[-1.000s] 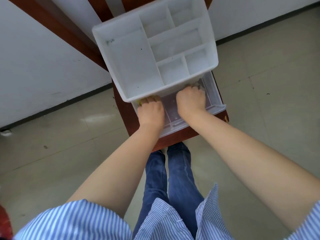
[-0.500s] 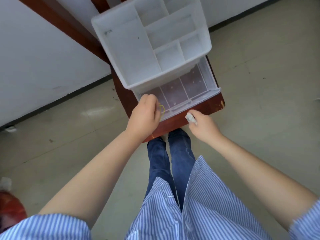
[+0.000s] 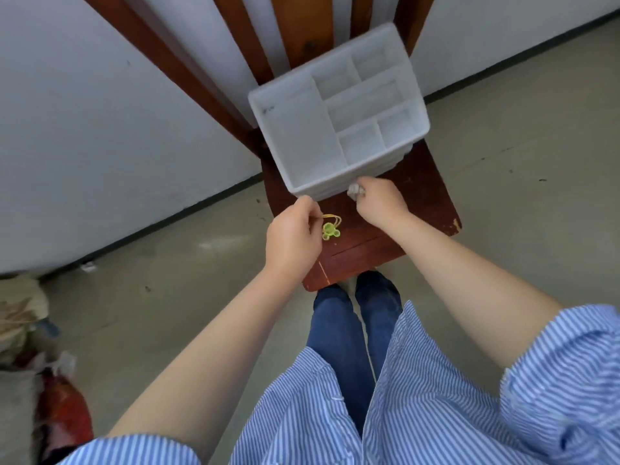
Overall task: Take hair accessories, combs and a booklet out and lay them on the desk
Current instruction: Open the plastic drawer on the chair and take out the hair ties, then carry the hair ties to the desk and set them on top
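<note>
1. The left hand (image 3: 291, 237) pinches a yellow elastic hair tie with a green charm (image 3: 330, 228), which dangles over the front left part of the dark red wooden seat (image 3: 423, 196).
2. The right hand (image 3: 380, 200) is closed on a small whitish item (image 3: 354, 190), too blurred to identify, touching the front edge of the white plastic compartmented organiser (image 3: 339, 125).
3. The organiser fills the seat's back half.

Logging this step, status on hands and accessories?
Left hand pinching yellow hair tie over desk. Right hand closed on small pale item. Organizer drawer shut, nothing blocking.
</note>
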The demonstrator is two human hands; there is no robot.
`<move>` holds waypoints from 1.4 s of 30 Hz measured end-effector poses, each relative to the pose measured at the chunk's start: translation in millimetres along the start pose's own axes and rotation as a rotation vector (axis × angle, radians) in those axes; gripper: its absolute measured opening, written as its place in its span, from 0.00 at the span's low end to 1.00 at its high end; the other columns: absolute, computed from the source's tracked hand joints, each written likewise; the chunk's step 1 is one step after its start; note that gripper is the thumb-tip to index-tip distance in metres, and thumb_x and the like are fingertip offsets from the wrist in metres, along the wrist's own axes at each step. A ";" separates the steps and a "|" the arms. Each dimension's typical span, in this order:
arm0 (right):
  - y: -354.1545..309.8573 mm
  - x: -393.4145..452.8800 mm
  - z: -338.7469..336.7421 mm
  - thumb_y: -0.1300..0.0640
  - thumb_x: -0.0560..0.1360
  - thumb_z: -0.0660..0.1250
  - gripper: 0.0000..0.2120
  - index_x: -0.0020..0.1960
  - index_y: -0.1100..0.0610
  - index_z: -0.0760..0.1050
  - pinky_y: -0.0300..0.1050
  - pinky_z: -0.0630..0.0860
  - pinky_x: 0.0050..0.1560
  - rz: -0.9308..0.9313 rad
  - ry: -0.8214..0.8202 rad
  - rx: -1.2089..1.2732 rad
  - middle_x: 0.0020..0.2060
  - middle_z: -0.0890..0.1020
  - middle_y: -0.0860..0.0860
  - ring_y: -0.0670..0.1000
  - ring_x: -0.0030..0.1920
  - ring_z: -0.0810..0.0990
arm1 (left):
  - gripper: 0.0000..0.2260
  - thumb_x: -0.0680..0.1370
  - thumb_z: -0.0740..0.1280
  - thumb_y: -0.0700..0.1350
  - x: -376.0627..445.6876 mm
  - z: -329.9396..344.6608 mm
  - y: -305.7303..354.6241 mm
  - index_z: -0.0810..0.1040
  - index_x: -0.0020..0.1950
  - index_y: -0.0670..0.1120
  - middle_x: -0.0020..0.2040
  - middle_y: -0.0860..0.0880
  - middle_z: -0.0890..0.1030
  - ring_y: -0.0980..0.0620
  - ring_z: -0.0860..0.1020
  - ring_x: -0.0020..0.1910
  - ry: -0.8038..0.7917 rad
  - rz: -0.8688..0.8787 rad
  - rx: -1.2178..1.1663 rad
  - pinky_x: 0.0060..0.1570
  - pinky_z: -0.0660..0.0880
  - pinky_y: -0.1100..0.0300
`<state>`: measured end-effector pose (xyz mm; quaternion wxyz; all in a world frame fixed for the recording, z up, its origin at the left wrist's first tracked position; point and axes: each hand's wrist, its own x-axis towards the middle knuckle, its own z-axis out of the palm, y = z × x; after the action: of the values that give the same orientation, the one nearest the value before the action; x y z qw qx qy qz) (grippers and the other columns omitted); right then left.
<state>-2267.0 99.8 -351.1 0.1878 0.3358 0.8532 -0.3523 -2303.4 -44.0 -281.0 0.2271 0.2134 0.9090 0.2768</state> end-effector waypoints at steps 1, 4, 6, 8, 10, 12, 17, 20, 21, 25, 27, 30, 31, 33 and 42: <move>4.5 -9.8 -7.3 0.64 0.76 0.58 0.10 0.54 0.64 0.75 0.51 0.76 0.51 -0.001 -0.009 -0.024 0.53 0.80 0.64 0.63 0.54 0.78 | 0.01 0.73 0.66 0.31 0.8 -3.2 6.8 0.76 0.44 0.35 0.42 0.37 0.83 0.41 0.80 0.42 -0.011 0.017 0.005 0.42 0.76 0.53; 21.0 -45.6 -35.3 0.64 0.76 0.59 0.09 0.51 0.64 0.77 0.50 0.76 0.47 0.002 0.038 -0.046 0.50 0.81 0.64 0.62 0.51 0.78 | 0.03 0.74 0.65 0.34 7.5 -4.9 33.3 0.78 0.47 0.37 0.45 0.39 0.84 0.41 0.80 0.46 -0.072 0.145 0.097 0.43 0.74 0.54; 31.9 -76.4 -58.4 0.64 0.76 0.60 0.08 0.47 0.64 0.78 0.50 0.75 0.46 0.028 0.115 -0.076 0.47 0.81 0.65 0.62 0.49 0.79 | 0.06 0.75 0.64 0.34 12.7 1.4 55.8 0.79 0.49 0.38 0.47 0.40 0.84 0.40 0.79 0.49 -0.141 0.281 0.182 0.45 0.75 0.53; 44.4 -111.8 -78.5 0.64 0.76 0.59 0.09 0.48 0.64 0.78 0.50 0.75 0.50 0.078 0.201 -0.139 0.48 0.81 0.64 0.61 0.52 0.78 | 0.08 0.75 0.63 0.34 13.8 12.1 81.9 0.79 0.51 0.40 0.49 0.40 0.84 0.40 0.78 0.52 -0.230 0.444 0.278 0.46 0.76 0.52; 58.3 -154.4 -92.4 0.64 0.76 0.59 0.11 0.53 0.62 0.78 0.48 0.72 0.56 0.161 0.323 -0.223 0.52 0.81 0.60 0.58 0.58 0.75 | 0.10 0.75 0.62 0.34 6.6 27.4 111.2 0.80 0.51 0.42 0.50 0.41 0.84 0.41 0.77 0.53 -0.324 0.645 0.415 0.48 0.76 0.53; 71.8 -202.5 -99.2 0.64 0.76 0.60 0.11 0.54 0.62 0.77 0.49 0.70 0.57 0.267 0.452 -0.276 0.53 0.79 0.58 0.57 0.59 0.72 | 0.10 0.75 0.62 0.34 -12.2 44.7 142.8 0.80 0.50 0.43 0.50 0.42 0.83 0.42 0.75 0.53 -0.392 0.864 0.555 0.47 0.75 0.54; 108.7 -345.7 -81.5 0.68 0.74 0.59 0.12 0.54 0.62 0.77 0.51 0.65 0.55 0.631 0.655 -0.235 0.51 0.80 0.59 0.57 0.59 0.70 | 0.07 0.75 0.62 0.36 -118.3 96.5 220.9 0.78 0.49 0.42 0.51 0.41 0.80 0.41 0.77 0.52 -0.543 1.314 0.731 0.45 0.76 0.54; 133.8 -443.0 -51.1 0.69 0.72 0.60 0.13 0.54 0.63 0.75 0.52 0.66 0.54 0.872 0.749 -0.127 0.49 0.81 0.61 0.58 0.58 0.72 | 0.08 0.78 0.60 0.38 -214.0 130.1 253.9 0.76 0.52 0.42 0.54 0.40 0.79 0.39 0.78 0.51 -0.672 1.562 0.747 0.46 0.76 0.53; 140.9 -476.5 -38.6 0.71 0.70 0.62 0.12 0.52 0.64 0.74 0.52 0.68 0.52 0.939 0.801 -0.113 0.46 0.82 0.62 0.59 0.56 0.74 | 0.08 0.78 0.59 0.39 -248.8 139.9 261.3 0.76 0.53 0.42 0.55 0.41 0.78 0.39 0.78 0.51 -0.706 1.651 0.743 0.46 0.76 0.53; 169.6 -610.1 27.9 0.71 0.66 0.66 0.11 0.48 0.64 0.76 0.49 0.72 0.47 1.248 0.904 -0.063 0.40 0.83 0.61 0.58 0.49 0.79 | 0.09 0.79 0.58 0.39 -403.6 174.0 276.3 0.76 0.54 0.42 0.54 0.41 0.78 0.41 0.78 0.52 -0.840 2.019 0.641 0.46 0.76 0.54; 184.1 -671.9 67.5 0.70 0.69 0.60 0.16 0.56 0.61 0.73 0.49 0.67 0.53 1.370 0.881 0.011 0.49 0.81 0.57 0.56 0.56 0.74 | 0.09 0.79 0.59 0.38 -487.3 190.6 276.4 0.77 0.53 0.42 0.53 0.41 0.78 0.42 0.79 0.50 -0.902 2.176 0.597 0.45 0.76 0.55; 204.1 -767.3 126.9 0.68 0.71 0.60 0.16 0.56 0.59 0.73 0.48 0.67 0.53 1.558 0.912 0.047 0.50 0.81 0.56 0.56 0.55 0.75 | 0.08 0.78 0.59 0.36 -614.0 220.4 266.0 0.78 0.50 0.41 0.51 0.41 0.78 0.42 0.79 0.47 -0.997 2.353 0.563 0.42 0.76 0.56; 210.7 -799.8 146.7 0.68 0.71 0.60 0.14 0.55 0.59 0.73 0.48 0.67 0.53 1.609 0.921 0.064 0.49 0.82 0.56 0.56 0.54 0.75 | 0.08 0.78 0.59 0.36 -655.6 231.2 261.1 0.78 0.50 0.41 0.50 0.41 0.78 0.42 0.79 0.47 -1.020 2.394 0.557 0.42 0.76 0.56; 221.9 -861.9 182.2 0.67 0.72 0.59 0.13 0.55 0.59 0.72 0.47 0.67 0.53 1.693 0.870 0.111 0.50 0.81 0.56 0.56 0.54 0.75 | 0.08 0.78 0.59 0.38 -733.9 250.2 248.2 0.78 0.50 0.41 0.51 0.42 0.78 0.42 0.79 0.49 -1.069 2.454 0.544 0.44 0.76 0.54; 284.2 -1129.8 284.4 0.58 0.77 0.60 0.05 0.49 0.58 0.74 0.48 0.69 0.54 2.024 0.899 0.196 0.48 0.82 0.55 0.57 0.51 0.79 | 0.09 0.78 0.58 0.39 -1026.7 309.4 213.8 0.79 0.47 0.40 0.46 0.40 0.80 0.40 0.78 0.45 -1.282 2.633 0.318 0.38 0.72 0.54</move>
<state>-1247.4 -455.3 -50.7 0.0350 0.9876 0.1443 0.0514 -1255.7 -284.0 -80.1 0.1469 0.9737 -0.1697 0.0391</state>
